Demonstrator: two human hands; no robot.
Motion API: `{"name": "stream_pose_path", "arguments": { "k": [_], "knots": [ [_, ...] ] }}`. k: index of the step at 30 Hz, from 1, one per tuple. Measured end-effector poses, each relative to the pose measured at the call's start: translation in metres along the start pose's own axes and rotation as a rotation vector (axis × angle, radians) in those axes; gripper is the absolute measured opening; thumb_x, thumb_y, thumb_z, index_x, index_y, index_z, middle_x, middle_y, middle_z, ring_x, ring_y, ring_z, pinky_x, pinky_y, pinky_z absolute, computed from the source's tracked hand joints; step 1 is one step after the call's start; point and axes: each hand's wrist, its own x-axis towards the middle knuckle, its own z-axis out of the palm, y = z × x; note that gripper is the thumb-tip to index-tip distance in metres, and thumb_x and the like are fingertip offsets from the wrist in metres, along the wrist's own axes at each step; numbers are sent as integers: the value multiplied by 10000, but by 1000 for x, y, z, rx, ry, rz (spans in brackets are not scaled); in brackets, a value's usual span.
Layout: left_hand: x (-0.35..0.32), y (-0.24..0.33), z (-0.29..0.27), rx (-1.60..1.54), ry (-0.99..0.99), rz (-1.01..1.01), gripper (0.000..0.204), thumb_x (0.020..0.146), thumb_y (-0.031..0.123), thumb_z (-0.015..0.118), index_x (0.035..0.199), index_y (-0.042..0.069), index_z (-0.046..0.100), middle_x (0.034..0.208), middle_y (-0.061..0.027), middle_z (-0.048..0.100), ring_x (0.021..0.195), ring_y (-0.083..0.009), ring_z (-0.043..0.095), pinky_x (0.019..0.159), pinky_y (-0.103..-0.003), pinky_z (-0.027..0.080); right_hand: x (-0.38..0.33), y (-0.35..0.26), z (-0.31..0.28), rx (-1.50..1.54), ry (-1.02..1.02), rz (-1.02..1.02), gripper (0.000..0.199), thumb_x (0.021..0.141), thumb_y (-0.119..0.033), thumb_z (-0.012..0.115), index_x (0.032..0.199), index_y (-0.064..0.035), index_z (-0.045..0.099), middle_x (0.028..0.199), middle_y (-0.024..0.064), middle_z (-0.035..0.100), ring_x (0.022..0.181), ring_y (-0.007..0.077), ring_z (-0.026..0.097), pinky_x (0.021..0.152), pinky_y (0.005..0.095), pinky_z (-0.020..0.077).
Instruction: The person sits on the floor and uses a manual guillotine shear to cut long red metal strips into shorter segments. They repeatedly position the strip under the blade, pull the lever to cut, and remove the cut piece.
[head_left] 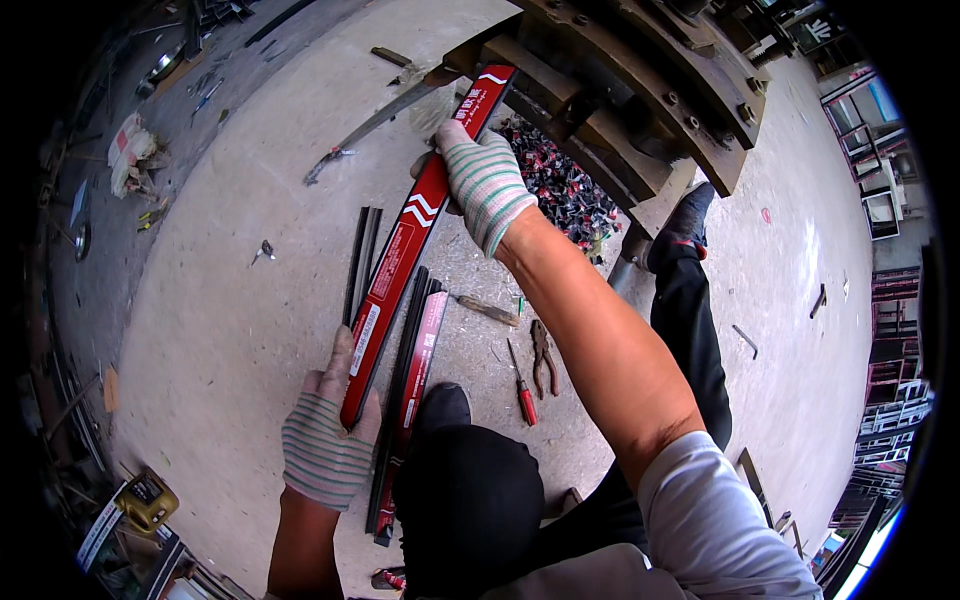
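Slanting up across the middle is a long red profile bar (395, 265) with white chevrons and pale labels. My left hand (325, 450), in a striped knit glove, grips its lower end with the thumb along the side. Higher up, my right hand (485, 185), gloved alike, is closed around the bar. The bar's top end reaches the edge of a heavy brown metal machine (610, 130); whether they touch, I cannot tell. Beneath the bar, more red and black profile bars (425, 350) lie on the floor beside my knee. Dark strips (362, 255) lie left of it.
Red-handled screwdriver (526, 400), pliers (541, 355) and a wooden-handled tool (488, 312) lie on the floor. Cut scraps (560, 190) are heaped under the machine, near my foot (690, 220). A metal lever (385, 118) juts left. At lower left sits a yellow tape measure (150, 502).
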Motion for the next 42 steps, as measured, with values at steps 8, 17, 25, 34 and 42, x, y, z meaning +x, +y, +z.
{"name": "stream_pose_path", "arguments": {
  "k": [8,17,25,34,42],
  "knots": [
    [6,-19,-8,-158,17,224,678,984,121,622,1600,-28,380,1549,-289,498,1380,-375,559,1164,-443,452,31,19,6,-223,94,-95,523,1041,-363,487,1221,104,640,1121,315,700,1063,407,694,940,423,545],
    [6,-9,-17,-245,-15,155,680,961,2,582,1614,17,396,1616,-223,460,1471,-338,481,1196,-416,418,26,10,7,-436,151,-142,553,1029,-356,471,1158,131,697,1149,393,685,1171,474,672,1023,464,531],
    [15,-27,-12,-78,77,237,646,969,-25,573,1596,6,421,1613,-209,472,1497,-320,456,1223,-416,380,25,9,9,-379,83,-96,560,1053,-373,443,1226,122,638,1216,373,673,1208,453,660,1064,469,507],
    [18,-31,-10,154,133,259,738,960,72,645,1642,79,363,1265,-268,640,1064,-375,682,945,-448,566,28,22,12,-66,46,-162,501,1043,-356,507,1255,81,629,1169,316,704,1105,438,686,999,443,526],
    [33,-44,-9,151,169,260,787,945,117,683,1659,157,353,1081,-243,638,977,-396,685,888,-455,579,29,28,20,61,55,-195,417,1070,-319,512,1256,35,630,1128,215,732,974,307,695,924,409,550]
  ]
}}
